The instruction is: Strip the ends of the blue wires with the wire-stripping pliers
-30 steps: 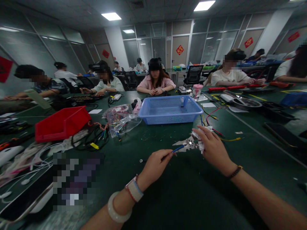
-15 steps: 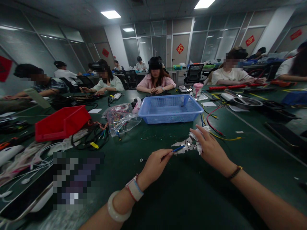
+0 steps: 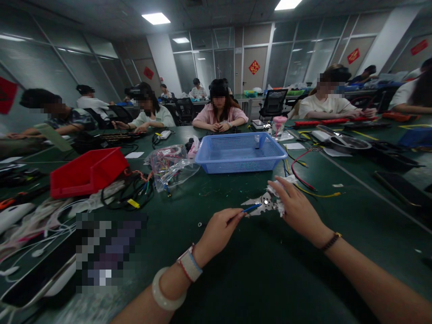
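My left hand [image 3: 218, 233] pinches a short blue wire [image 3: 250, 208] whose tip sits in the jaws of metal wire strippers [image 3: 259, 203]. My right hand [image 3: 297, 208] is wrapped round the strippers' handles, which are bound in white padding. Both hands hover just above the dark green table [image 3: 256, 270], in front of a blue plastic basket [image 3: 239, 153].
A red bin [image 3: 86, 172], a tangle of black cables [image 3: 128, 193] and a clear bag of coloured wires [image 3: 170, 167] lie to the left. Red and yellow wires [image 3: 308, 186] trail to the right of the basket. Several people sit working at the far side of the table.
The hands, wire and strippers stay almost where they were; my right hand closed in slightly on the handles. The view shifted a little.
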Demonstrator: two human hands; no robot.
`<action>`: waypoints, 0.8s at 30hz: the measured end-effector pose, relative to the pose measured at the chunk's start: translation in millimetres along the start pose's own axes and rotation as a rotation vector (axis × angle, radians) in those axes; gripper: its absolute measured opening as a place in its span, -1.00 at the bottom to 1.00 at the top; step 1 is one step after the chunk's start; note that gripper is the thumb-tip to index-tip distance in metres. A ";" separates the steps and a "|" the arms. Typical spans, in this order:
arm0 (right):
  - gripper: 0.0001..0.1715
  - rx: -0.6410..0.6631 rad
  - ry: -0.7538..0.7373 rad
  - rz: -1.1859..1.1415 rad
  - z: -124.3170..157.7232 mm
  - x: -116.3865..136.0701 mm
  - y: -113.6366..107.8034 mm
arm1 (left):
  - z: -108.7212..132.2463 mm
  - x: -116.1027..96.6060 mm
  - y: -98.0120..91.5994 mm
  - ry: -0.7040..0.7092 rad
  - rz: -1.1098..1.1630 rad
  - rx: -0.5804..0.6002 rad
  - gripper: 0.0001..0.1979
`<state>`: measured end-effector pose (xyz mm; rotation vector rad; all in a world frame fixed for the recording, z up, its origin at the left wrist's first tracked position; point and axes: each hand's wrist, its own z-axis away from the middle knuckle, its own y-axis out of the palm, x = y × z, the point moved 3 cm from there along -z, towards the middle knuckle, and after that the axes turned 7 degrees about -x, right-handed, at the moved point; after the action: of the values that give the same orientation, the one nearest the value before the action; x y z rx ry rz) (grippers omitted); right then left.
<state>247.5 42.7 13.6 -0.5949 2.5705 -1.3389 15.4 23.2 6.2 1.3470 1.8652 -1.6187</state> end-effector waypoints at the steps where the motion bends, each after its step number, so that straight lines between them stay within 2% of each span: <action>1: -0.16 -0.003 0.000 -0.007 0.4 0.1 0.6 | -0.1 -0.4 -0.3 0.003 -0.004 0.003 -0.73; 8: -0.16 -0.015 0.022 -0.081 2.2 0.3 3.8 | 0.1 -2.6 -1.7 -0.016 -0.024 0.027 -0.73; 15: -0.30 0.000 0.061 -0.136 3.7 -0.4 7.0 | 0.2 -1.4 -1.0 -0.029 0.027 0.044 -0.75; 24: -0.20 -0.036 0.066 -0.040 1.3 0.7 0.9 | 0.7 1.9 -1.1 -0.036 -0.001 0.033 -0.74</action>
<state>247.1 41.9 12.2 -0.6220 2.6545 -1.3493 13.4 23.5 5.2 1.3210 1.8263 -1.6701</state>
